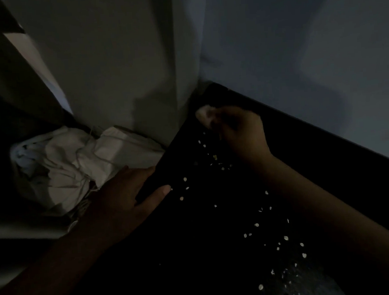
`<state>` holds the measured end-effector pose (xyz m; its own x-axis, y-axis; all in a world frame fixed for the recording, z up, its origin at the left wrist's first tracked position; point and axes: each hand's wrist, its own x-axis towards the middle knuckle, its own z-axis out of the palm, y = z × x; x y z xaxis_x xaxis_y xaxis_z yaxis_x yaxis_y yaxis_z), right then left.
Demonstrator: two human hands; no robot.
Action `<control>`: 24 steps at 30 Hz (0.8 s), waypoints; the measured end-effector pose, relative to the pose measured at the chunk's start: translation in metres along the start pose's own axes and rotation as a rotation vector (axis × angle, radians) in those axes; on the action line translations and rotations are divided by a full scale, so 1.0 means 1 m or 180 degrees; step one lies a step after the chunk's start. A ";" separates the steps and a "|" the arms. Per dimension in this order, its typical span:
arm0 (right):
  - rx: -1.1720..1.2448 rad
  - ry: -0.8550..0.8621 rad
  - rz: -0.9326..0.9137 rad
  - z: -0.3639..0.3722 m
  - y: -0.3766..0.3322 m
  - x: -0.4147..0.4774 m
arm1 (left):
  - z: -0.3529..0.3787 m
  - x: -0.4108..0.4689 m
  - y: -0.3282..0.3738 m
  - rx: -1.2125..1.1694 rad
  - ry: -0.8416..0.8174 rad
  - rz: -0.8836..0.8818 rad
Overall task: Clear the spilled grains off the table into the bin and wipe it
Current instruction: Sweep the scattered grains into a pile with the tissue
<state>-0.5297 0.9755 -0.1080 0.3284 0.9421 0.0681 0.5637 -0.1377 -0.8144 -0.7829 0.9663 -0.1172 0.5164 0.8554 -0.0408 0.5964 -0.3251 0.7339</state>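
In dim light, pale grains [285,237] lie scattered over the black table [195,239] in front of you. They are thickest at the near right, close beside your right forearm, and thin out in a loose trail toward the far corner. Your left hand [125,198] lies at the table's left edge, about midway along it. Its fingers are straight and together, reaching along the side of the top, and the thumb lies flat on the surface; it holds nothing. A few grains sit just beside the thumb tip.

Just past that hand, below the level of the tabletop and to its left, stands the bin [61,198], lined in white. Its mouth is filled with crumpled white material and lengths of thin cord. The light is too poor to tell whether any grains lie among it, and the rim is lost in the dark.

Farther on, your right hand [241,132] is at the table's far left corner, fingers curled round a small pale wad [204,114]; cloth or tissue, you cannot tell. The wad sticks out past the fingers toward the corner, and whether it touches the tabletop cannot be told. Several grains lie just on the near side of that hand.

Behind the table a pale wall [297,48] runs along its right side and meets a second pale surface [113,60] at the corner.
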 end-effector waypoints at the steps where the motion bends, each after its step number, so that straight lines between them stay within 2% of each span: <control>1: 0.0092 -0.0313 -0.0033 -0.005 -0.004 -0.020 | 0.000 -0.002 -0.001 -0.0061 0.0001 -0.0008; 3: 0.0190 -0.0712 -0.0100 -0.014 -0.012 -0.046 | 0.000 -0.004 -0.003 -0.0146 0.0066 0.0018; 4: 0.0209 -0.0646 -0.0110 -0.018 -0.013 -0.048 | 0.000 -0.004 -0.004 -0.0162 0.0075 0.0010; 8: 0.0081 0.0283 -0.0330 -0.015 -0.019 -0.006 | 0.005 -0.008 -0.013 -0.0262 0.0066 -0.0153; 11: -0.0270 0.0480 -0.0351 -0.002 -0.013 0.042 | 0.007 -0.014 -0.022 -0.0328 -0.0001 -0.0201; 14: -0.0443 0.0377 -0.0021 0.007 0.000 0.058 | 0.008 -0.013 -0.029 -0.0352 0.0019 -0.0249; 17: -0.0396 0.0271 -0.0097 0.013 0.004 0.030 | 0.011 -0.011 -0.034 -0.0297 0.0074 -0.0242; 19: -0.0451 -0.0090 -0.0357 0.008 0.000 -0.008 | 0.013 -0.013 -0.036 -0.0312 0.0138 -0.0225; 22: -0.0224 -0.0614 -0.0308 -0.006 -0.010 -0.054 | 0.015 -0.016 -0.035 -0.0355 0.0183 -0.0209; 24: 0.0000 -0.0274 -0.0163 -0.011 -0.014 -0.052 | 0.017 -0.018 -0.034 -0.0410 0.0247 -0.0280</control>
<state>-0.5465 0.9253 -0.0937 0.2330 0.9706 0.0599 0.5780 -0.0887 -0.8112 -0.8019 0.9548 -0.1526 0.4138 0.9084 -0.0597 0.5509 -0.1976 0.8109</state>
